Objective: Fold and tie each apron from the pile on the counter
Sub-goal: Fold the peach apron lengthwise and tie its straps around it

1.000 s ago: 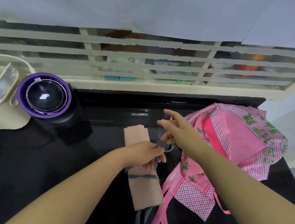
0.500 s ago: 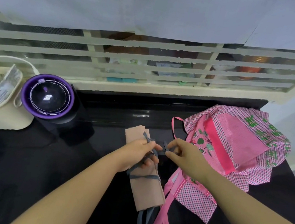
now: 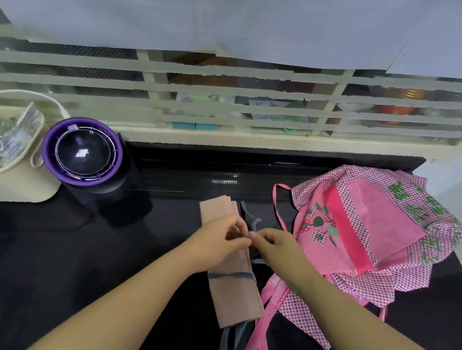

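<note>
Pinches the grey tie [image 3: 249,220] in a narrow grip with left hand [image 3: 219,244] and right hand [image 3: 275,245], fingertips together, wrists low. Holds both over the folded apron [image 3: 238,295] lying mid-bench [image 3: 68,256], beside the pink apron [image 3: 363,229].

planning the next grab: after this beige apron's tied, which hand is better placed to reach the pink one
Probably right: the right hand is next to the pink apron; the left hand is over the beige apron, farther off.

soft even daylight, faint glare on the glossy black counter [image 3: 194,176], wide-angle bending at edges.
</note>
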Action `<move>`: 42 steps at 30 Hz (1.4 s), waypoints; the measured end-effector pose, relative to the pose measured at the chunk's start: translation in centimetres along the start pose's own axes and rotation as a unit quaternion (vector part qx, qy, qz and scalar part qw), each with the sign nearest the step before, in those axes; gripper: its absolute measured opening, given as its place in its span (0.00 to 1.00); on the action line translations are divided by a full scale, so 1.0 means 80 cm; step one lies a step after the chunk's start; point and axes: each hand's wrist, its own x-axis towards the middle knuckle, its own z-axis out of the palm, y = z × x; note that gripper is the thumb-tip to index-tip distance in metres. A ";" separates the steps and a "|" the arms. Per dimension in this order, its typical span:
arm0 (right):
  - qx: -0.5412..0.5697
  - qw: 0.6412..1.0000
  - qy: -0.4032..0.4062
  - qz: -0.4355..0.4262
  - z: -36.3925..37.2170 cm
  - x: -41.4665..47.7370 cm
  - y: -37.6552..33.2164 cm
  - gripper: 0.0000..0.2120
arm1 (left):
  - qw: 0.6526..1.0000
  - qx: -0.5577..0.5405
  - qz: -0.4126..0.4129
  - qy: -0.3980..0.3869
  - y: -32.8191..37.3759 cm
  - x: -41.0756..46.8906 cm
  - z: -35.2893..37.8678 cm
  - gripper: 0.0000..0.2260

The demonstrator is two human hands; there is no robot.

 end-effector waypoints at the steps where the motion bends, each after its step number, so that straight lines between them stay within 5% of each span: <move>1: 0.019 1.000 -0.001 0.023 0.000 0.002 0.001 0.17 | 0.997 0.068 0.023 -0.015 -0.004 -0.007 -0.002 0.04; 4: 0.039 0.994 -0.040 0.092 -0.004 0.007 -0.005 0.19 | 0.921 0.380 0.086 0.020 -0.019 -0.022 0.003 0.15; 6: -0.013 0.990 -0.099 0.095 -0.003 0.008 -0.010 0.20 | 0.901 0.421 0.082 0.063 -0.025 -0.026 0.012 0.20; 10: -0.044 0.989 -0.132 0.044 0.003 0.010 -0.020 0.19 | 0.958 0.273 0.047 0.070 -0.028 -0.016 0.022 0.14; 15: -0.096 0.994 -0.052 -0.023 -0.027 0.010 -0.012 0.21 | 0.998 0.013 0.007 0.063 -0.037 -0.021 -0.003 0.11; 20: -0.225 0.973 -0.036 -0.023 -0.056 0.020 0.029 0.21 | 0.923 -0.327 -0.159 0.128 -0.068 -0.027 -0.039 0.14; 25: -0.384 0.923 -0.016 -0.001 -0.071 0.025 0.045 0.18 | 0.964 0.088 -0.205 0.144 -0.122 -0.028 -0.057 0.19; 28: -0.415 0.909 -0.026 0.011 -0.076 0.022 0.048 0.19 | 0.957 0.158 -0.212 0.116 -0.129 -0.033 -0.055 0.20; 32: -0.310 0.951 0.006 -0.006 -0.077 0.023 0.045 0.15 | 0.975 -0.011 -0.191 0.113 -0.112 -0.030 -0.054 0.18; 37: -0.283 0.956 -0.044 -0.057 -0.075 0.020 0.005 0.12 | 0.945 -0.300 -0.091 0.091 -0.057 -0.007 -0.038 0.18; 40: -0.274 0.957 -0.040 -0.084 -0.072 0.019 -0.020 0.14 | 0.957 -0.281 -0.056 0.047 -0.027 0.011 -0.019 0.08; 42: -0.260 0.959 -0.027 -0.109 -0.069 0.016 -0.038 0.12 | 0.986 -0.153 -0.045 -0.041 -0.014 0.021 -0.009 0.08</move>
